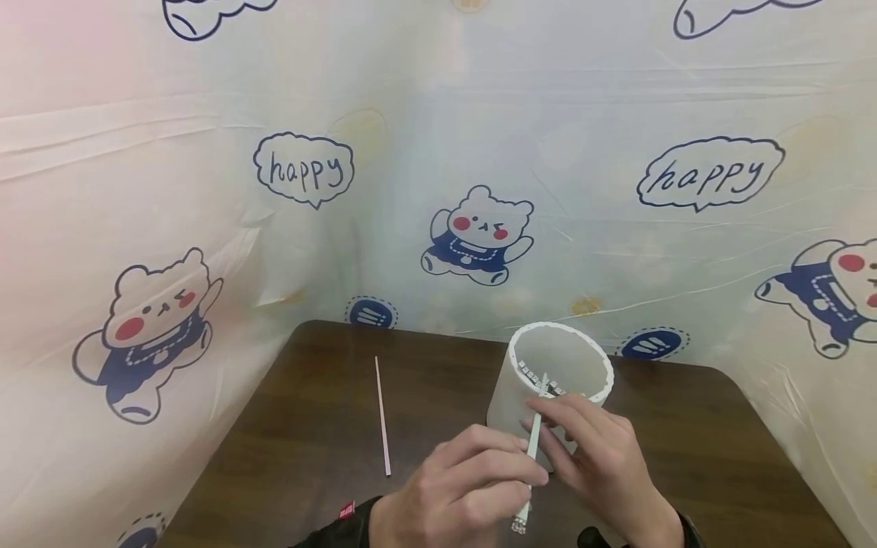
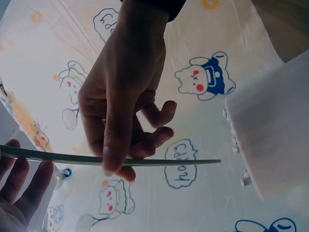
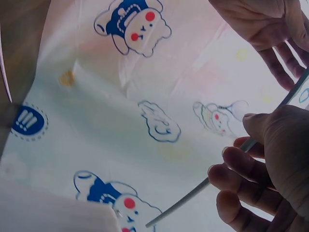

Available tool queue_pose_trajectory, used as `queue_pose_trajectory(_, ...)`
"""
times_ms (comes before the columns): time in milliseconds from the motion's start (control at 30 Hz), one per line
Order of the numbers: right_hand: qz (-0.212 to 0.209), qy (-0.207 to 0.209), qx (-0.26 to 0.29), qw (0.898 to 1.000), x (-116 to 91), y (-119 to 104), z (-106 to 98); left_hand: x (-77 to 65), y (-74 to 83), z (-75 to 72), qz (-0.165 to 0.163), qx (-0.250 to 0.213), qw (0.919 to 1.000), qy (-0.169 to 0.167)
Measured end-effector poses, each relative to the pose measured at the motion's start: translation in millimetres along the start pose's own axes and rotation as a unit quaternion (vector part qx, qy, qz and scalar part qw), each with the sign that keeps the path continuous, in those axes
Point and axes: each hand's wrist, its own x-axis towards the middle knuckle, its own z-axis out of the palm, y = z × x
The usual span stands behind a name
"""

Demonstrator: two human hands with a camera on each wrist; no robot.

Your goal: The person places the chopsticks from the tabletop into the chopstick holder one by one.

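Note:
A pale green chopstick (image 1: 534,438) slants up toward the white cylindrical holder (image 1: 502,407), its thin tip overlapping the near rim in the head view. Nearer the thick lower end, my left hand (image 1: 466,481) holds it with curled fingers; in the left wrist view this hand's fingertips (image 2: 44,169) touch the stick. My right hand (image 1: 606,457) pinches it closer to the tip, between thumb and forefinger, as the left wrist view shows at the right hand (image 2: 126,92). Small shiny ends cluster at the chopstick's bottom.
A pink chopstick (image 1: 382,418) lies on the brown table (image 1: 308,426), left of my hands. Inside the holder a row of small pale ends (image 1: 530,374) shows along the near wall. A printed curtain (image 1: 384,228) surrounds the table.

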Motion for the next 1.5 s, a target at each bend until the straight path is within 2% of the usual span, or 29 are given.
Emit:
queue_pose_trajectory(100,-0.005,0.007,-0.014,1.000,3.7,8.0,-6.8,5.0,-5.4,8.9,-0.001,0.000,1.0000,0.008)
queue_pose_trajectory(133,-0.008,0.009,-0.020,1.000,4.8,11.7,-9.0,7.4,-9.9,11.7,0.009,0.010,0.9999,0.006)
queue_pose_trajectory(233,0.006,0.005,-0.048,0.999,5.2,23.0,-16.5,15.0,-22.3,21.5,0.007,0.021,0.9998,-0.001)
queue_pose_trajectory(333,0.037,-0.013,-0.071,0.997,2.0,33.5,-24.0,22.1,-33.6,32.3,-0.013,0.022,0.9996,-0.011)
queue_pose_trajectory(467,0.079,-0.037,-0.088,0.992,-4.1,46.0,-31.7,29.5,-44.5,48.6,-0.047,-0.004,0.9987,-0.019)
queue_pose_trajectory(600,0.108,-0.052,-0.097,0.988,-10.8,57.3,-35.4,31.6,-54.8,63.3,-0.066,-0.011,0.9973,-0.030)
queue_pose_trajectory(733,0.129,-0.069,-0.113,0.983,-18.8,65.6,-37.7,29.4,-64.8,78.0,-0.086,0.003,0.9950,-0.051)
queue_pose_trajectory(900,0.148,-0.071,-0.128,0.978,-26.7,73.0,-39.7,23.0,-73.7,96.3,-0.127,0.010,0.9884,-0.082)
queue_pose_trajectory(1000,0.159,-0.073,-0.136,0.975,-30.9,74.7,-40.4,17.2,-77.5,106.3,-0.154,0.009,0.9824,-0.105)
queue_pose_trajectory(1133,0.180,-0.089,-0.162,0.966,-35.8,74.6,-42.5,10.2,-81.1,118.8,-0.188,0.000,0.9720,-0.141)
queue_pose_trajectory(1333,0.189,-0.100,-0.185,0.959,-43.3,75.7,-45.7,-2.4,-83.5,137.9,-0.207,-0.008,0.9615,-0.181)
queue_pose_trajectory(1500,0.196,-0.108,-0.191,0.956,-48.0,79.1,-46.9,-10.0,-83.1,147.6,-0.214,0.036,0.9545,-0.205)
